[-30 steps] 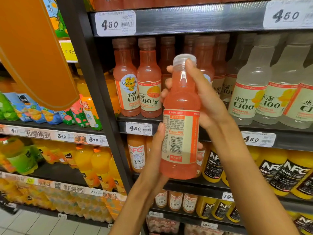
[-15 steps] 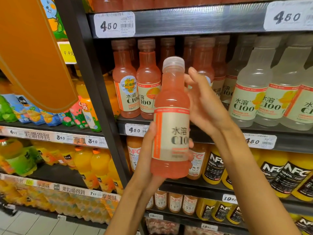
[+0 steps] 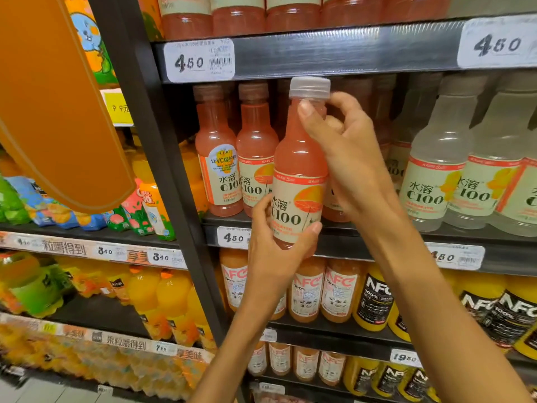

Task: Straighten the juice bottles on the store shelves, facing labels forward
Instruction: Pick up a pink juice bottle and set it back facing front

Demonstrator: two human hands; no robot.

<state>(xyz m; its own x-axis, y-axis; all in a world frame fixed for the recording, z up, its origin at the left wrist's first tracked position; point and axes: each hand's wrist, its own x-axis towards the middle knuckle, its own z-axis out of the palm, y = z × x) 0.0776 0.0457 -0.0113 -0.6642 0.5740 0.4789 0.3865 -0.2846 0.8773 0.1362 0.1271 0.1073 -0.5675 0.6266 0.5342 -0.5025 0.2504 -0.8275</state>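
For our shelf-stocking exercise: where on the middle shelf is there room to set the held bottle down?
Likely only behind the held bottle, between the pink bottle left of it and the right hand; mostly hidden. Clear bottles beside stand packed.

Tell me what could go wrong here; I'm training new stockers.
1. The pink bottle is held off the shelf; the left hand grips only its base, the right hand its neck, so it could slip.
2. Sliding it in could knock the neighbouring bottle askew.
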